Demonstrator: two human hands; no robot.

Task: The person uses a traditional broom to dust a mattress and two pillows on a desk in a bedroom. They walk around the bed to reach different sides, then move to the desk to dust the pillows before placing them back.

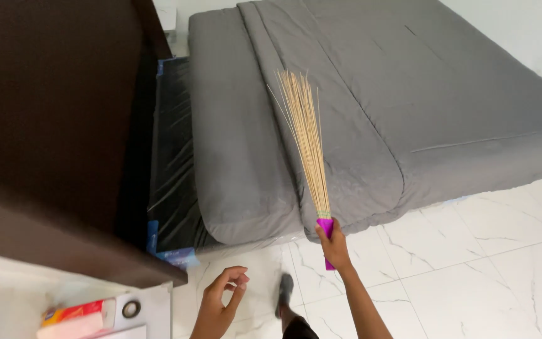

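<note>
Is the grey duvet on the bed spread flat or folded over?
Folded over. The grey duvet lies doubled along its left side, a thick rounded fold and seam running down the bed, exposing the black plastic-wrapped mattress beside it.

Even, bright daylight is filling the room; white floor point(472, 251) is glaring mildly, headboard point(51, 113) is staying dark, edges bending slightly.

Red-and-orange flat packet point(75, 312) at bottom left, blue rectangular labels point(177, 255) on black plastic-wrapped mattress corner

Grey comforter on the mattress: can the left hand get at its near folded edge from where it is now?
Probably yes: the left hand is empty and curled over bare floor, nothing between it and the grey comforter.
</note>
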